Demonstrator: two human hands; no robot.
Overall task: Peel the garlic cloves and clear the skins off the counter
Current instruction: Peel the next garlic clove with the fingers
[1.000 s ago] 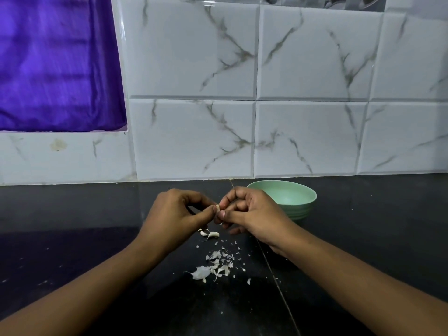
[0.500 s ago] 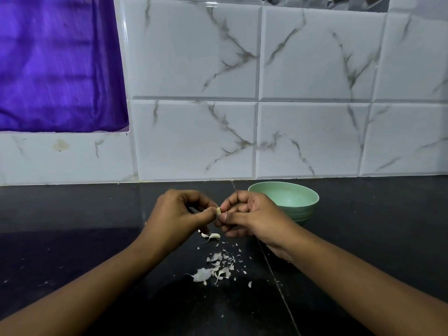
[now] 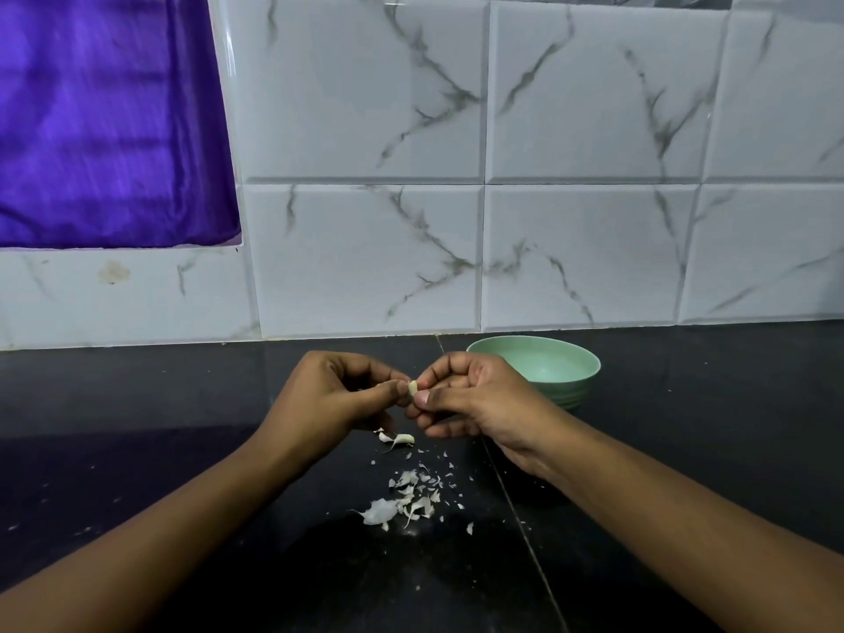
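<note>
A small pale garlic clove (image 3: pixel 413 386) is pinched between the fingertips of my left hand (image 3: pixel 338 397) and my right hand (image 3: pixel 475 397), a little above the black counter (image 3: pixel 182 450). Both hands have curled fingers and meet at the clove. Below them lies a larger curled piece of garlic skin (image 3: pixel 399 439). Nearer to me a scatter of white garlic skins (image 3: pixel 406 498) is spread over the counter. A pale green bowl (image 3: pixel 571 358) stands just behind my right hand; part of it is hidden by the hand.
A white marble-patterned tile wall (image 3: pixel 548 175) rises behind the counter. A purple cloth (image 3: pixel 100 121) fills a recess at the upper left. A seam (image 3: pixel 525 532) runs along the counter towards me, right of the skins.
Both hands stay at the same spot, still working the clove; the fingertips have shifted slightly on it. The skins on the counter lie as before.
</note>
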